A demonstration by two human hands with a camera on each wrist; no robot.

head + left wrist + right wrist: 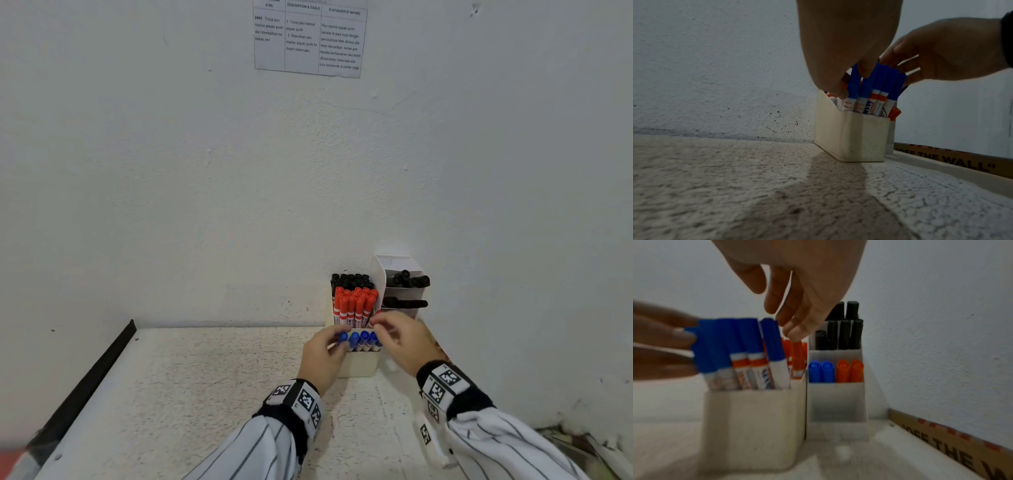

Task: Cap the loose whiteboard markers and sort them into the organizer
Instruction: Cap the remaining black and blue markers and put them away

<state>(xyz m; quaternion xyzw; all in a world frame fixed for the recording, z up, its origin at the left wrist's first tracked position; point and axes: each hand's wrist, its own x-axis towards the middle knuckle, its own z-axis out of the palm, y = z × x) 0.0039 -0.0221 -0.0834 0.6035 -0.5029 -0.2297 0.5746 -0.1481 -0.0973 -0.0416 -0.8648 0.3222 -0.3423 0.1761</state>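
Left hand (322, 356), lower centre of the head view, pinched the leftmost blue-capped white whiteboard marker (342, 339) standing in the cream plastic organizer (359, 366). Right hand (400, 339) hovered beside, fingers loosely spread, gripping nothing, hiding the orange-capped markers' (354, 306) bases. Further right, tiered clear holder (836, 395), blurred; cardboard strip (953, 441) cut off at the edge.

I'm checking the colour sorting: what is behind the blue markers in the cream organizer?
Behind the blue markers stands a row of red markers, then black markers nearest the wall. The organizer walls hide their lower barrels.
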